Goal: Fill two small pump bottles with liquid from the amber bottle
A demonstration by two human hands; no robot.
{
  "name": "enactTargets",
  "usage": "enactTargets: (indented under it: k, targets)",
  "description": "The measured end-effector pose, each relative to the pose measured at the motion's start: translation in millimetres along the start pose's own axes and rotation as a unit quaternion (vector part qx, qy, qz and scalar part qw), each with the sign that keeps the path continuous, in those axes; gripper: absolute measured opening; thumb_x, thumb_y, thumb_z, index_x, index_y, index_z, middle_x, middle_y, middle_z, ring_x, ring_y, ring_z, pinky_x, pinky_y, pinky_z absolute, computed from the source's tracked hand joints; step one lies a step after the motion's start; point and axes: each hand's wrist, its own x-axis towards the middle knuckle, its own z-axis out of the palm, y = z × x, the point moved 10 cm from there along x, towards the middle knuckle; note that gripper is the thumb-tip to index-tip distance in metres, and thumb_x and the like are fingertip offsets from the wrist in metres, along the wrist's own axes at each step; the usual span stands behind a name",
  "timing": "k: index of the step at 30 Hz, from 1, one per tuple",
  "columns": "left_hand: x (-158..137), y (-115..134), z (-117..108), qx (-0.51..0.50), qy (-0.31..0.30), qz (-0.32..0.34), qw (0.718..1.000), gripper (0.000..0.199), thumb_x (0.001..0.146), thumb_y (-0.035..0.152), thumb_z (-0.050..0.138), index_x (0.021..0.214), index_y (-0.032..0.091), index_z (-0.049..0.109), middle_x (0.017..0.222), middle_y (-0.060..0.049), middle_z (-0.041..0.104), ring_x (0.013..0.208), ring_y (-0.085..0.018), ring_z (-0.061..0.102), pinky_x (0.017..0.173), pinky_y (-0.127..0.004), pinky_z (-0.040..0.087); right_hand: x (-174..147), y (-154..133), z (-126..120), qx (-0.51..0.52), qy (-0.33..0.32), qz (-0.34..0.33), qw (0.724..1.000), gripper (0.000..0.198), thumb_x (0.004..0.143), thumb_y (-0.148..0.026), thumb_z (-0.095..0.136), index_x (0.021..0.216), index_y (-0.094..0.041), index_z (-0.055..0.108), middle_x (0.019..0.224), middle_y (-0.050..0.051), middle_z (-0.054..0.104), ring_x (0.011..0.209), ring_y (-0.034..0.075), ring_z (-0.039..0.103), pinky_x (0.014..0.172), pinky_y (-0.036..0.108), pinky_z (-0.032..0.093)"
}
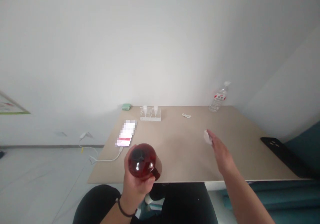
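My left hand is wrapped round a shiny, rounded dark red jug, see-through in parts, just above the near edge of the table. A dark round patch shows on its upper side, and a dark red piece like a handle sticks out at the lower right. Away to the right, my right hand is over the table with a small white tissue pinched at its fingertips. Part of that hand's grip is hidden from view.
On the beige table lie a lit phone with a white cable, a clear holder with white pump tops, a green case, a white scrap and a long black object. A plastic bottle stands by the wall.
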Motion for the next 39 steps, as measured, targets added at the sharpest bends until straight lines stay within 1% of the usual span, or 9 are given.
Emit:
enactTargets:
  k: [5, 8, 10, 12, 17, 23, 27, 33, 39]
  targets:
    - [-1.3, -11.1, 35.2, 0.004, -0.117, -0.086, 0.989, 0.088, 0.065, 0.028, 0.086, 0.141, 0.025, 0.041, 0.138, -0.016, 0.057, 0.121, -0.035, 0.063, 0.098, -0.047, 0.056, -7.9, -21.4, -4.5, -0.277, 0.007, -0.087, 0.957, 0.033, 0.081, -0.051, 0.065, 0.098, -0.026, 0.077, 0.132, 0.014, 0.065, 0.135, 0.041, 0.047, 0.117, 0.068, 0.013]
    - [-5.6, -16.3, 55.9, 0.04, -0.178, -0.115, 0.976, 0.086, 0.069, 0.028, 0.083, 0.143, 0.026, 0.04, 0.143, -0.015, 0.054, 0.128, -0.037, 0.057, 0.103, -0.05, 0.053, -41.2, -55.1, 18.2, -0.151, -0.016, -0.125, 0.98, 0.028, 0.081, -0.041, 0.069, 0.105, -0.031, 0.077, 0.129, 0.009, 0.068, 0.13, 0.036, 0.053, 0.119, 0.064, 0.013]
    - [-10.3, -19.1, 71.3, 0.066, -0.217, -0.117, 0.967, 0.084, 0.071, 0.029, 0.082, 0.144, 0.027, 0.04, 0.143, -0.015, 0.053, 0.131, -0.038, 0.054, 0.105, -0.052, 0.051, -66.8, -61.0, 51.1, 0.01, -0.11, -0.056, 0.992, 0.045, 0.079, -0.033, 0.075, 0.123, -0.033, 0.07, 0.138, 0.008, 0.062, 0.135, 0.035, 0.049, 0.119, 0.061, 0.018]
    - [-14.3, -22.0, 84.0, 0.096, -0.242, -0.104, 0.96, 0.084, 0.071, 0.031, 0.082, 0.143, 0.026, 0.04, 0.143, -0.015, 0.054, 0.131, -0.038, 0.054, 0.107, -0.053, 0.05, -92.7, -65.9, 84.2, 0.136, -0.184, 0.009, 0.973, 0.067, 0.071, -0.025, 0.083, 0.134, -0.03, 0.061, 0.145, 0.01, 0.056, 0.138, 0.036, 0.045, 0.119, 0.06, 0.022]
    - [-12.1, -37.2, 86.7, 0.124, -0.232, -0.09, 0.961, 0.089, 0.069, 0.037, 0.084, 0.145, 0.025, 0.039, 0.14, -0.017, 0.054, 0.127, -0.037, 0.057, 0.107, -0.053, 0.048, -105.0, -57.7, 106.6, 0.226, -0.119, 0.039, 0.966, 0.09, 0.057, -0.019, 0.091, 0.139, -0.025, 0.052, 0.138, 0.011, 0.057, 0.13, 0.035, 0.052, 0.115, 0.054, 0.032]
    - [2.1, -42.9, 68.7, 0.19, -0.219, -0.053, 0.956, 0.099, 0.072, 0.037, 0.083, 0.151, 0.025, 0.024, 0.154, -0.017, 0.037, 0.144, -0.038, 0.035, 0.118, -0.058, 0.03, -54.4, -54.4, 98.2, 0.197, -0.058, -0.004, 0.979, 0.08, 0.062, -0.03, 0.089, 0.13, -0.028, 0.047, 0.13, 0.01, 0.057, 0.12, 0.028, 0.055, 0.108, 0.049, 0.039]
    - [7.9, -50.2, 65.0, 0.181, -0.205, -0.081, 0.958, 0.077, 0.086, 0.032, 0.069, 0.149, 0.026, 0.025, 0.147, -0.016, 0.044, 0.14, -0.033, 0.041, 0.111, -0.053, 0.039, 4.9, -66.2, 97.4, 0.235, -0.002, -0.053, 0.97, 0.076, 0.063, -0.031, 0.087, 0.127, -0.027, 0.047, 0.13, 0.008, 0.057, 0.117, 0.025, 0.056, 0.109, 0.047, 0.038]
    - [13.5, -58.9, 63.5, 0.22, -0.181, -0.125, 0.95, 0.06, 0.086, 0.025, 0.062, 0.141, 0.021, 0.039, 0.128, -0.013, 0.058, 0.121, -0.028, 0.055, 0.103, -0.047, 0.044, 81.8, -46.6, 137.8, 0.233, 0.04, -0.087, 0.968, 0.072, 0.068, -0.035, 0.082, 0.13, -0.023, 0.047, 0.13, 0.009, 0.059, 0.114, 0.024, 0.06, 0.107, 0.047, 0.042]
    - [10.9, -63.2, 63.4, 0.272, -0.194, -0.14, 0.932, 0.053, 0.086, 0.021, 0.058, 0.137, 0.02, 0.045, 0.123, -0.011, 0.061, 0.114, -0.025, 0.058, 0.103, -0.04, 0.043, 113.7, -5.3, 163.2, 0.203, 0.065, -0.088, 0.973, 0.078, 0.067, -0.038, 0.082, 0.135, -0.023, 0.046, 0.137, 0.011, 0.055, 0.122, 0.026, 0.056, 0.11, 0.049, 0.039]
